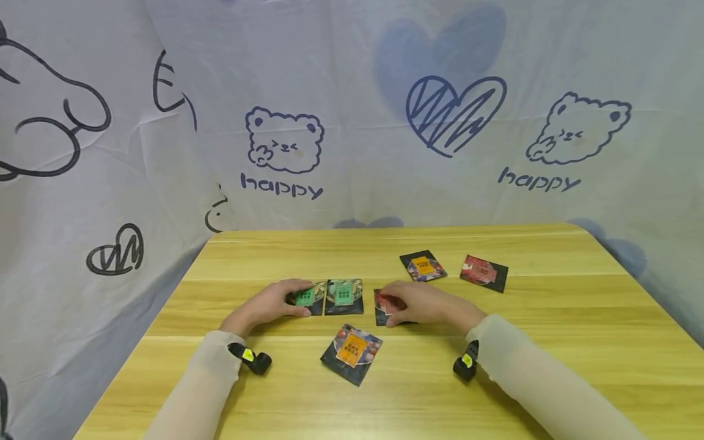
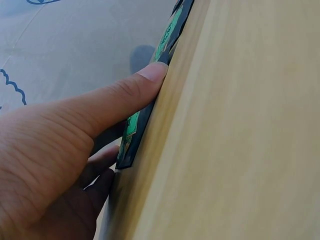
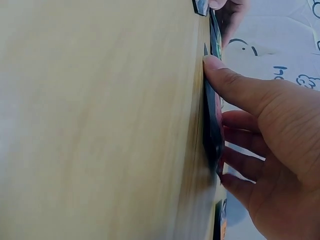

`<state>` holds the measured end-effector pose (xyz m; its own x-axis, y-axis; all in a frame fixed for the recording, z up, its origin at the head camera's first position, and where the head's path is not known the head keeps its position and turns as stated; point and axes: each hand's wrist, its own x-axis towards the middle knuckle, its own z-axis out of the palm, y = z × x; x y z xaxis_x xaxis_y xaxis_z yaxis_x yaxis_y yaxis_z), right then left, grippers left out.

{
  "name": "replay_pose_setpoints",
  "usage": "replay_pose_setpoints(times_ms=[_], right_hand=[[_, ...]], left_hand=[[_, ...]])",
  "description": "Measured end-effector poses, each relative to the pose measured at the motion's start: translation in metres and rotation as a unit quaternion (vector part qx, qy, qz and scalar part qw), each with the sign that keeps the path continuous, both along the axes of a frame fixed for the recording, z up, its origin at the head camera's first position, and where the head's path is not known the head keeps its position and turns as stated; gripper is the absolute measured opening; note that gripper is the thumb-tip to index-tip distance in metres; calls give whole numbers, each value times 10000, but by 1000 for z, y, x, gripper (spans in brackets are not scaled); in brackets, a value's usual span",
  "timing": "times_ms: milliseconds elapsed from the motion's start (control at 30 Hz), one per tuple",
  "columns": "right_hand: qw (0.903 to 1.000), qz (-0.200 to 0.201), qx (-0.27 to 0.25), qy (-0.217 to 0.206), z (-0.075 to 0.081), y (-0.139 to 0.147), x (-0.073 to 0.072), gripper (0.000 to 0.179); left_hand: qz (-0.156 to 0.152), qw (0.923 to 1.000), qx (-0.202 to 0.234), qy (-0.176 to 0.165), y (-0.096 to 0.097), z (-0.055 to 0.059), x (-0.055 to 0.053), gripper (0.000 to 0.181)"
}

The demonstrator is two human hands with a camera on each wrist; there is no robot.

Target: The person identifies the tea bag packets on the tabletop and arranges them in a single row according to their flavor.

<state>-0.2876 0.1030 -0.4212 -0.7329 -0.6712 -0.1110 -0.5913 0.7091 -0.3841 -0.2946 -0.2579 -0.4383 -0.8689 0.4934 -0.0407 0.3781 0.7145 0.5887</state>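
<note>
Flat dark packets with coloured labels lie on the wooden table. My left hand [image 1: 273, 300] holds a green-labelled packet [image 1: 306, 296] by its near and far edges, with the thumb on the near one. The left wrist view shows that packet [image 2: 132, 125] under the thumb. Right beside it lies a second green-labelled packet [image 1: 344, 296]. My right hand [image 1: 423, 303] grips a red-labelled packet [image 1: 383, 307], thumb at the near edge and fingers across the far side. In the right wrist view this packet [image 3: 212, 120] stays low over the tabletop. The hand hides its right part.
An orange-labelled packet [image 1: 352, 353] lies askew in front, between the forearms. Farther back on the right are another orange-labelled packet [image 1: 423, 266] and another red-labelled one [image 1: 484, 272]. A printed cloth [image 1: 352, 73] hangs behind the wooden table [image 1: 418, 403].
</note>
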Motion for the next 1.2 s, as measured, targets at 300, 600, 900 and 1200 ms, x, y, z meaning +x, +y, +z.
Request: replay_pose_setpoints(times_ms=[300, 600, 900, 1200], right_hand=[[9998, 17, -180, -28, -3, -6, -8, 69], [9998, 13, -200, -25, -3, -10, -18, 70], [9996, -39, -242, -168, -3, -15, -23, 70], [9996, -40, -228, -183, -2, -18, -24, 69]], left_hand=[[-48, 10000, -35, 52, 0, 0, 1, 74], [-48, 10000, -16, 48, 2, 6, -2, 73], [4, 10000, -14, -4, 1, 6, 1, 74], [17, 10000, -23, -24, 1, 2, 2, 73]])
